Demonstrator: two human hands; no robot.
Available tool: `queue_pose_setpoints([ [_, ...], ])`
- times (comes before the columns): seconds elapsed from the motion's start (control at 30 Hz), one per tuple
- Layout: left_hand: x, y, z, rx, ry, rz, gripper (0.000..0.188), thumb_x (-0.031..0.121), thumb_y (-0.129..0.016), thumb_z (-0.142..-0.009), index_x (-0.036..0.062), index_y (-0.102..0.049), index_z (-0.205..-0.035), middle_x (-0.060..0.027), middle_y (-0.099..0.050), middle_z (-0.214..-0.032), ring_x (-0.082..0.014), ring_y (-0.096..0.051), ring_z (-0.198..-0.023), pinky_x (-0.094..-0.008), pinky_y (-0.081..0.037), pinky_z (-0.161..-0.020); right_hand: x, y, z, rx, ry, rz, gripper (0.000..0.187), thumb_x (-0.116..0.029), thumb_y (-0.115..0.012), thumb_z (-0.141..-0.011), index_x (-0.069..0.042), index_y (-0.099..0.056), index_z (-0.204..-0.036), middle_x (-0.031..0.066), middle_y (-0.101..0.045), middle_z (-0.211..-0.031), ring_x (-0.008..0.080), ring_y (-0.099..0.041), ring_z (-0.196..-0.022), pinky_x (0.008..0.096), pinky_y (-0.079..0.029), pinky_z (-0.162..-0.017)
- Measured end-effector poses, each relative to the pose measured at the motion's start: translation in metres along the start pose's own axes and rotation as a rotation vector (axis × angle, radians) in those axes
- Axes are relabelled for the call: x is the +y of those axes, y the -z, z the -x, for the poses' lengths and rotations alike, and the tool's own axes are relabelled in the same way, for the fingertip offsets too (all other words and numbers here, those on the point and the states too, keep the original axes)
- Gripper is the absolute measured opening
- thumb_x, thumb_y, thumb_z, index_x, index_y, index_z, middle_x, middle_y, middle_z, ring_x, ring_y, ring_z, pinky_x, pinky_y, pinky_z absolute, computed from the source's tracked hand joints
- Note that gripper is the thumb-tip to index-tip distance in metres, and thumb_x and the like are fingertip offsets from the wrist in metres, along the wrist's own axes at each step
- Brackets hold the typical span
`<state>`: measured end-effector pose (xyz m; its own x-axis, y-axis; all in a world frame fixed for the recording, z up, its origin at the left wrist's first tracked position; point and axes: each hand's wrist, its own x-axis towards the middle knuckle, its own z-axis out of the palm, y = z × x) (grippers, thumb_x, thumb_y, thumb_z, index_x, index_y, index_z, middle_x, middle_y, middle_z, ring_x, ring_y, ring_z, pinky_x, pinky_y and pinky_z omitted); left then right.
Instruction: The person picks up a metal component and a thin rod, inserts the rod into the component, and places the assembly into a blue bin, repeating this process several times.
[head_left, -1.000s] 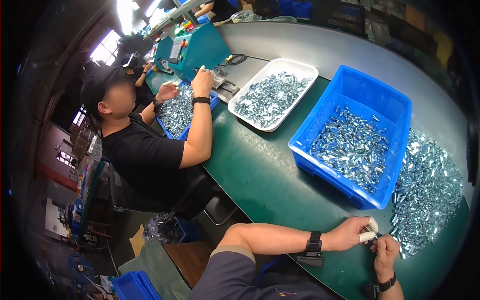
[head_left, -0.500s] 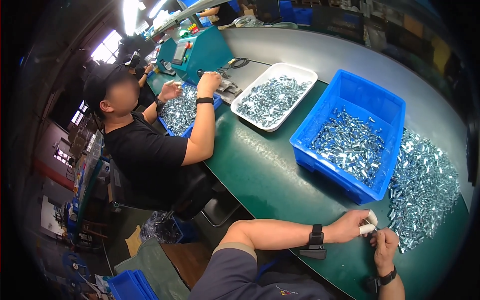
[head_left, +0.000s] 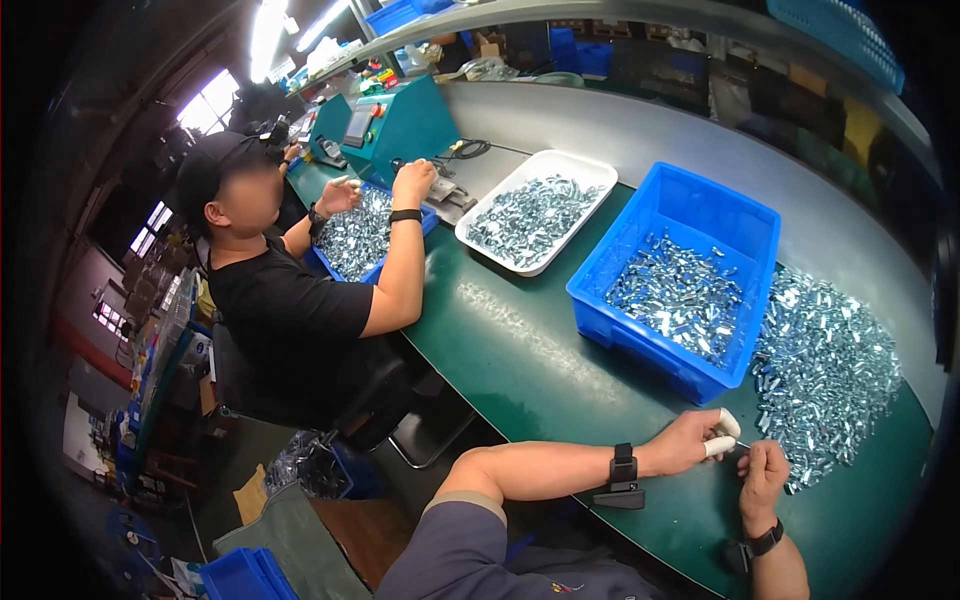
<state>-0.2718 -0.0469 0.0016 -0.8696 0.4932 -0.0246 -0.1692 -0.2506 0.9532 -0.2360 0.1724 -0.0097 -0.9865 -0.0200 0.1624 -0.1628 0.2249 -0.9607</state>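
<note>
At the green table's front edge, my left hand (head_left: 690, 441) is closed in a pinch, with pale finger cots on its thumb and forefinger. What sits between those fingertips is too small to make out. Just right of it, my right hand (head_left: 764, 474) is curled closed around a thin dark rod-like piece (head_left: 741, 446), which points toward the left fingertips. Beyond both hands lies a wide heap of small shiny metal parts (head_left: 830, 370). More of these parts lie inside a deep blue bin (head_left: 655, 370) behind my left hand.
A white tray (head_left: 535, 268) of similar metal parts stands farther left on the green table (head_left: 500, 350). Beyond it, a co-worker (head_left: 285, 290) sits at another blue bin (head_left: 428, 222) beside a teal machine (head_left: 405, 125). A grey back panel (head_left: 640, 125) rims the table.
The whole view has shifted slightly, showing more of the shelf above. My hands have drawn a little apart, so the thin piece between them shows more. The co-worker's hands have barely moved.
</note>
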Motion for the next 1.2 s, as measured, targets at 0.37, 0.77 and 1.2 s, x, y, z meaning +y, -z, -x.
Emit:
queue_pose_setpoints([
  [0.37, 0.029, -0.006, 0.018, 0.319, -0.500, -0.532, 0.015, 0.010, -0.072, -0.098, 0.0013, -0.069, -0.111, -0.0082, -0.073, -0.099, -0.0176, -0.071, -0.086, -0.0319, -0.057, -0.076, 0.007, -0.002, -0.005, 0.196, 0.107, -0.119, 0.027, -0.024, -0.052, -0.111, -0.005, -0.060, -0.093, 0.0006, -0.058, -0.074, 0.0068, -0.049, -0.060, 0.0221, -0.040, -0.054],
  [0.77, 0.103, 0.056, -0.026, 0.712, -0.794, -1.319, 0.014, 0.017, -0.069, -0.096, 0.0053, -0.072, -0.103, -0.0135, -0.070, -0.093, -0.0343, -0.068, -0.089, -0.0448, -0.055, -0.078, 0.001, -0.002, -0.006, 0.102, 0.188, -0.149, 0.029, -0.024, -0.052, -0.111, -0.005, -0.059, -0.090, 0.0002, -0.058, -0.073, 0.0066, -0.050, -0.060, 0.0223, -0.040, -0.054],
  [1.2, 0.096, 0.056, -0.027, 0.787, -0.837, -1.385, 0.015, 0.019, -0.066, -0.098, 0.0066, -0.073, -0.103, -0.0137, -0.068, -0.085, -0.0344, -0.067, -0.080, -0.0461, -0.053, -0.070, -0.013, -0.007, -0.011, 0.050, 0.200, -0.110, 0.028, -0.022, -0.059, -0.108, -0.002, -0.063, -0.089, 0.0013, -0.062, -0.071, 0.0061, -0.056, -0.062, 0.0231, -0.043, -0.054],
])
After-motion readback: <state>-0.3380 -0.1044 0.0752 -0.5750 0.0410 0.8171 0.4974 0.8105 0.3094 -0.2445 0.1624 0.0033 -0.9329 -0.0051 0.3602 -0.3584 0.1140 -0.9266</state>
